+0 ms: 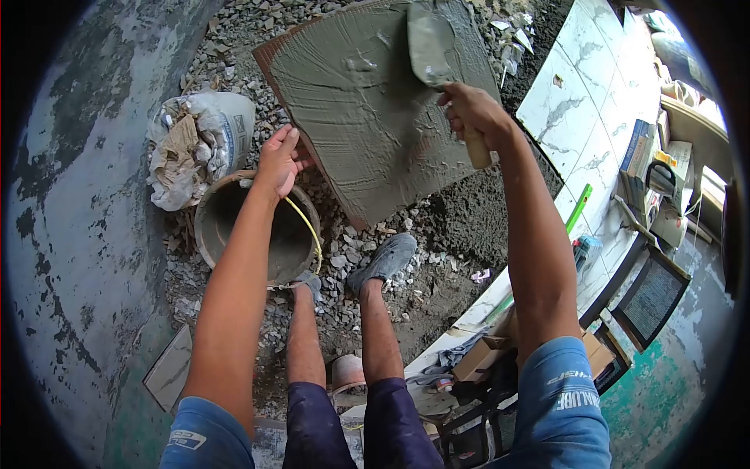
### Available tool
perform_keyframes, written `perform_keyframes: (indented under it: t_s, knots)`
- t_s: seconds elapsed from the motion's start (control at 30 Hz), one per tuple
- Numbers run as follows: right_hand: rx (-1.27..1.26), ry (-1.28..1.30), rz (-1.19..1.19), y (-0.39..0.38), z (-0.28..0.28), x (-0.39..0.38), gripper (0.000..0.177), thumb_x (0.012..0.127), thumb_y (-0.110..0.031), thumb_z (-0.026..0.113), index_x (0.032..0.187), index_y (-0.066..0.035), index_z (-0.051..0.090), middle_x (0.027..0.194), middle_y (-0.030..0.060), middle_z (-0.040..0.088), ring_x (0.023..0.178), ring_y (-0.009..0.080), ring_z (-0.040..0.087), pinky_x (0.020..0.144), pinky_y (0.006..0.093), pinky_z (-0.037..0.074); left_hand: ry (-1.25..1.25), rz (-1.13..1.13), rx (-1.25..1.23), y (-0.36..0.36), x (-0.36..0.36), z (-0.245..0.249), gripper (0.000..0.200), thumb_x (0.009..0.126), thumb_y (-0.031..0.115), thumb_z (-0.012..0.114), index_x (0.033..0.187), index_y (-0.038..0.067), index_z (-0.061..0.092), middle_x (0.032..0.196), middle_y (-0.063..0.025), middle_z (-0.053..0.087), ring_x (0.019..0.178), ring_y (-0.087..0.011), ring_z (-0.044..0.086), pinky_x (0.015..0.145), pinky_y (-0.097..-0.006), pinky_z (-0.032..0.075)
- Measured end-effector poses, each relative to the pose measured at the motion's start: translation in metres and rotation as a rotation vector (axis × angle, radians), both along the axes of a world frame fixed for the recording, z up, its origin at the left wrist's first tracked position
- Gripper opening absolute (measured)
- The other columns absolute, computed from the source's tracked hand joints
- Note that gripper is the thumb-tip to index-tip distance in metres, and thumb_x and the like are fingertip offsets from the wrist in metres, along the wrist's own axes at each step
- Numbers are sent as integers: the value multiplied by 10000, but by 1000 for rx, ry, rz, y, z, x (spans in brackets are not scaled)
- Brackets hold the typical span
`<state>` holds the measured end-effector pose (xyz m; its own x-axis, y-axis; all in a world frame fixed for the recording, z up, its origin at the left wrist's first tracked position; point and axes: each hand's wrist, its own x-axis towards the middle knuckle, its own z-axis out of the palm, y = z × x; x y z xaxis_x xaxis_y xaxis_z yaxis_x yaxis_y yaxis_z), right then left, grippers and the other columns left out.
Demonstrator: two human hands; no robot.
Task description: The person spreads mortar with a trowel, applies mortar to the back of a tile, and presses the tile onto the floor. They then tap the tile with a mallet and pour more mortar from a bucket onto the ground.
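My right hand (475, 117) is closed around the wooden handle of a trowel (431, 48). The trowel's metal blade lies over the wet grey mortar spread across the back of a large tile (351, 125). Ridges run through this coating, and reddish-brown tile shows along the edges and in a thin patch near the lower middle. At the tile's left edge is my left hand (283, 162), thumb up and fingers curled at the rim, partly hidden beneath it. Just below that hand stands a bucket (209, 223) with a yellow handle, grey inside.
A white sack (238, 121) leans by the peeling wall (86, 195). Gravel (344, 250) and damp mortar (473, 215) cover the ground around my feet. Laid marbled tiles (570, 86) run along the right, with a green level (578, 209), boxes (641, 164) and a chair beyond.
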<state>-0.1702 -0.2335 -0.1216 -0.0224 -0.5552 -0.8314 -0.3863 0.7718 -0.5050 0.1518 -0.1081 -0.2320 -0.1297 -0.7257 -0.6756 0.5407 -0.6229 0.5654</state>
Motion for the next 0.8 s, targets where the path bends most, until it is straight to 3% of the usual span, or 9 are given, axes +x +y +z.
perform_keyframes:
  t_s: [0.13,0.2,0.23,0.37,0.47,0.53,0.6,0.7,0.8]
  knots:
    - [120,-57,322,28,6,17,354,936,-374,508,876,-40,607,638,8,508,497,95,473,441,271,419,-16,-7,4,-1,1,-1,213,980,235,526,1148,106,542,1046,-23,638,905,-160,622,791,-388,533]
    - [44,-5,433,53,4,17,393,937,-379,504,866,-8,610,655,53,560,531,159,528,503,341,455,-17,-9,0,-2,1,3,210,981,231,524,1148,105,541,1047,-23,636,905,-160,620,789,-389,534]
    - [-190,175,613,67,-7,13,368,912,-346,520,888,8,617,725,175,630,663,304,616,661,420,494,-15,-8,3,-2,0,4,208,981,227,522,1148,104,541,1048,-22,633,906,-160,618,788,-390,534]
    - [-346,506,412,107,-10,-14,414,916,-381,524,917,23,611,802,252,637,747,414,608,736,457,478,-22,-20,1,-2,0,3,198,983,218,517,1143,104,541,1053,-25,629,907,-159,615,785,-388,535]
    - [-254,484,189,124,-17,-32,401,929,-364,522,877,26,595,717,193,627,645,334,607,645,426,490,-20,-22,-13,-2,1,3,189,983,218,517,1132,106,542,1050,-30,631,908,-159,616,783,-387,536]
    - [1,133,-118,145,-16,-26,337,950,-310,518,802,-9,550,618,25,528,519,126,518,450,296,412,-18,-17,-9,-2,1,2,172,982,218,519,1113,110,546,1048,-27,631,909,-156,616,781,-386,537]
    - [119,28,-68,165,-10,-11,336,944,-315,522,841,0,576,621,27,536,524,124,515,466,306,409,-8,-26,-19,-1,2,1,168,982,220,520,1108,112,546,1048,-25,632,911,-156,615,780,-387,538]
    - [-71,253,379,191,-18,-13,395,920,-363,536,1007,13,621,744,202,650,684,338,635,662,411,483,-16,-31,-22,-2,2,-1,161,980,223,523,1097,115,546,1046,-20,632,906,-155,615,776,-386,538]
    - [-89,450,235,188,-10,-33,407,917,-377,532,1011,9,621,827,257,645,788,420,628,731,429,485,-37,-27,-14,-3,0,5,160,980,228,525,1093,116,545,1032,-16,633,884,-155,616,772,-384,537]
